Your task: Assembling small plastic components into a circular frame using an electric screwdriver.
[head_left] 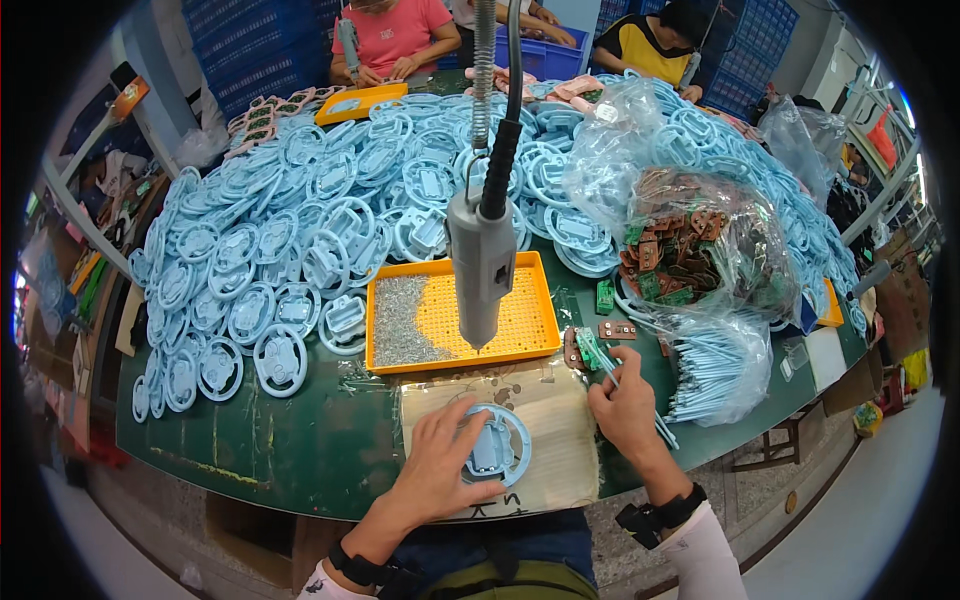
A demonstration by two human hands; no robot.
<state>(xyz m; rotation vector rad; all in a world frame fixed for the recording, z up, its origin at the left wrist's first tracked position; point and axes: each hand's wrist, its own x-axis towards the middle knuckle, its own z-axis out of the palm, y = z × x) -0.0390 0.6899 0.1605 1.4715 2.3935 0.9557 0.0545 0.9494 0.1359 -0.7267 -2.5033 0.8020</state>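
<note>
On a pale board [560,440] in front of me lies a light-blue toy steering wheel [517,446]. My left hand [440,460] grips its left side, thumb along the near edge and fingers over the far edge. My right hand [625,405] is curled at the board's right edge, with thin light-blue rods [668,432] showing past both ends of it. Beside its fingertips are a green circuit board [592,350] and small brown boards [617,329]. An electric screwdriver [482,265] hangs tip down above the space beyond the wheel.
A yellow tray [530,300] of small metal screws sits behind the board. Piles of light-blue wheels [330,175] cover the far table. To the right lie a clear bag of circuit boards [690,240] and a bundle of rods [710,370]. People work across the table.
</note>
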